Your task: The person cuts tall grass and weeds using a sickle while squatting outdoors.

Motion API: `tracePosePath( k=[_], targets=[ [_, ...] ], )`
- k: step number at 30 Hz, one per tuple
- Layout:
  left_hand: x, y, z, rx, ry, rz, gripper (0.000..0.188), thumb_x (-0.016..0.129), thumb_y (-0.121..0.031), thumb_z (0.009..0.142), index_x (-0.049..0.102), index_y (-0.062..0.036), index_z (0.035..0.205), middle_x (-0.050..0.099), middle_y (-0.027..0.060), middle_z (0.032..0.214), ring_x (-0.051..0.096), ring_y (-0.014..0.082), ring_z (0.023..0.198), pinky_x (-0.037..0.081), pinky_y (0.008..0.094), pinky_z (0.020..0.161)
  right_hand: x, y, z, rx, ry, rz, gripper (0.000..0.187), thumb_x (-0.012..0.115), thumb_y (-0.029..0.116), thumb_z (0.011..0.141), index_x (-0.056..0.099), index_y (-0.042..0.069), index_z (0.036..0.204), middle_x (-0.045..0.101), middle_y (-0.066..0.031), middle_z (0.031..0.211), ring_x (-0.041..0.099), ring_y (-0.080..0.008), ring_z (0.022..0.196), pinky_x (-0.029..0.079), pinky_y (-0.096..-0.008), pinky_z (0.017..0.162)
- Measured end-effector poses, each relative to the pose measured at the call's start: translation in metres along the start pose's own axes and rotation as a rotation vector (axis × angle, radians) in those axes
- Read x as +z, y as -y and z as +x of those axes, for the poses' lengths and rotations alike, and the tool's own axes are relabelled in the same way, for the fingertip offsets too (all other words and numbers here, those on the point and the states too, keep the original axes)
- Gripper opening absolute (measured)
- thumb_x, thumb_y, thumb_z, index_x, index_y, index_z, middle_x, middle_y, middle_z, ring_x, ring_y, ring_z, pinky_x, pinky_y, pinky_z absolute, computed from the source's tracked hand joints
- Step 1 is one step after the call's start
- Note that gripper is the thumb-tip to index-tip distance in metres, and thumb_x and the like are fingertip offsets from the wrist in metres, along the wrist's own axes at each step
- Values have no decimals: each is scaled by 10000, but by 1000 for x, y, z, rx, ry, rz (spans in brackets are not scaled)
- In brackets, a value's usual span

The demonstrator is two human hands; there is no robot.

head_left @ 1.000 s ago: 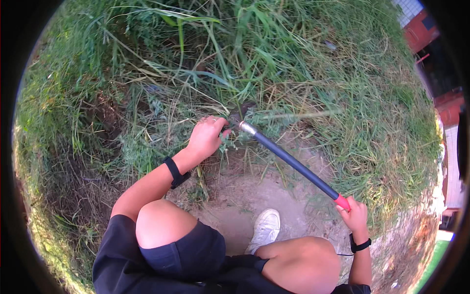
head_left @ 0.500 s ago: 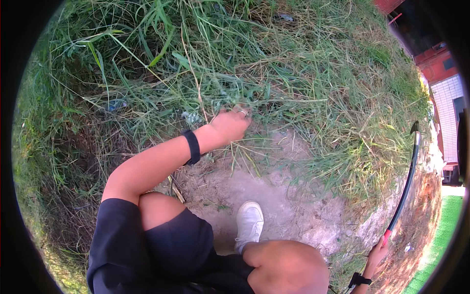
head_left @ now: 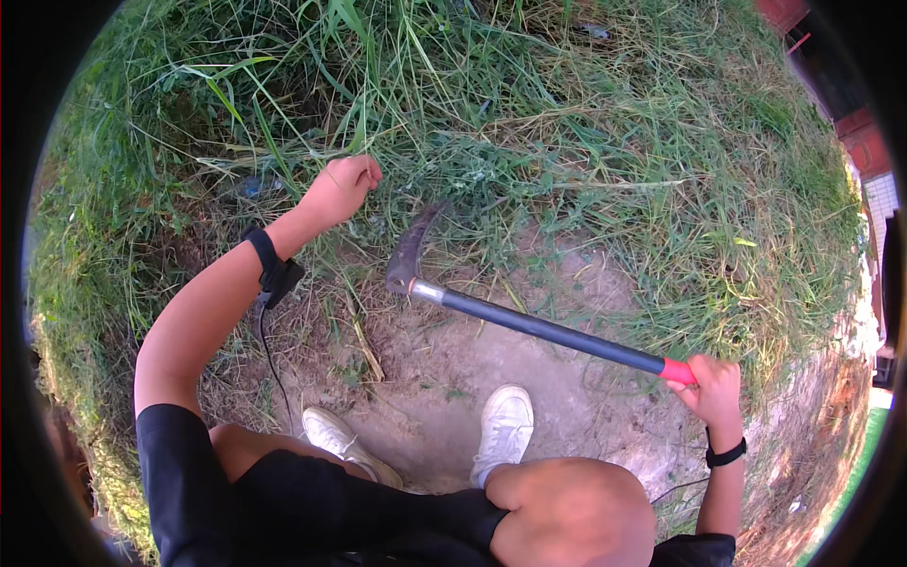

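Note:
A sickle [head_left: 543,329] with a long dark handle and a red end is held in my right hand [head_left: 710,389], fingers wrapped round the red part. Its curved, dirt-stained blade [head_left: 412,248] lies just above the bare soil at the edge of the weeds, to the right of my left hand. My left hand [head_left: 345,189] is closed, its fingers curled against the grass [head_left: 378,104]; whatever is inside them is hidden. Long green blades rise right beyond its fingers.
Tangled grass and low weeds [head_left: 605,151] cover the far side and both flanks. Between my white shoes [head_left: 505,425] and the weeds lies bare soil [head_left: 567,274]. A dry stalk [head_left: 364,340] rests on it. Red and dark structures [head_left: 862,142] stand at the far right.
My right hand has brought the sickle from the far right across the soil, blade now near the weeds. My left hand has moved left and slightly farther away. Both shoes now show.

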State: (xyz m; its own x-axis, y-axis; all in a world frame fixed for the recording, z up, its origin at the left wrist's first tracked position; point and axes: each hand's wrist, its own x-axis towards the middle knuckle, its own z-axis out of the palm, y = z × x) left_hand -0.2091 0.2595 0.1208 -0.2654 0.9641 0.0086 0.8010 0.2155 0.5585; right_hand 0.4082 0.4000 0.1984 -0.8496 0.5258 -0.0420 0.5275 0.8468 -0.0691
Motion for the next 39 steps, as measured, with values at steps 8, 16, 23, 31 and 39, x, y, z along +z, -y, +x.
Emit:
tracePosePath(
  k=[8, 16, 23, 31, 39],
  targets=[
    [-8, -29, -10, -17, -209, -3, 165, 536, -117, 938, 641, -6, 999, 691, 175, 881, 664, 370, 874, 515, 446, 789, -42, -33, 41, 366, 37, -359, 419, 689, 502, 878, 568, 101, 879, 629, -121, 646, 646, -344, 576, 499, -457, 534],
    [-2, 17, -6, -1, -246, 97, 140, 544, -122, 929, 618, -10, 971, 683, 194, 890, 649, 403, 893, 506, 486, 782, -138, -128, -184, 913, -296, -503, 476, 593, 492, 979, 663, 26, 1048, 579, -153, 598, 581, -322, 529, 406, -442, 499],
    [35, 98, -18, -9, -35, 419, 221, 588, -205, 900, 596, -14, 1011, 676, 224, 967, 660, 416, 872, 547, 511, 763, -75, -120, -217, 1404, -527, 471, 509, 516, 557, 1007, 442, 143, 720, 365, 62, 513, 375, -70, 381, 256, -267, 361],
    [35, 60, -90, -300, 549, 672, 439, 625, -305, 892, 588, -28, 1230, 552, 199, 1345, 523, 372, 1260, 447, 531, 1006, 24, -19, -55, 929, -409, 896, 295, 526, 306, 1056, 511, 104, 842, 374, 79, 563, 348, -23, 421, 262, -227, 381],
    [27, 78, -101, -72, 334, 904, 647, 770, -156, 754, 517, -27, 1335, 430, 173, 1500, 425, 336, 1380, 401, 438, 1080, 85, 74, 60, 562, -48, 950, 265, 634, 257, 994, 587, 34, 860, 461, 60, 613, 408, -30, 542, 318, -254, 476]
  ],
)
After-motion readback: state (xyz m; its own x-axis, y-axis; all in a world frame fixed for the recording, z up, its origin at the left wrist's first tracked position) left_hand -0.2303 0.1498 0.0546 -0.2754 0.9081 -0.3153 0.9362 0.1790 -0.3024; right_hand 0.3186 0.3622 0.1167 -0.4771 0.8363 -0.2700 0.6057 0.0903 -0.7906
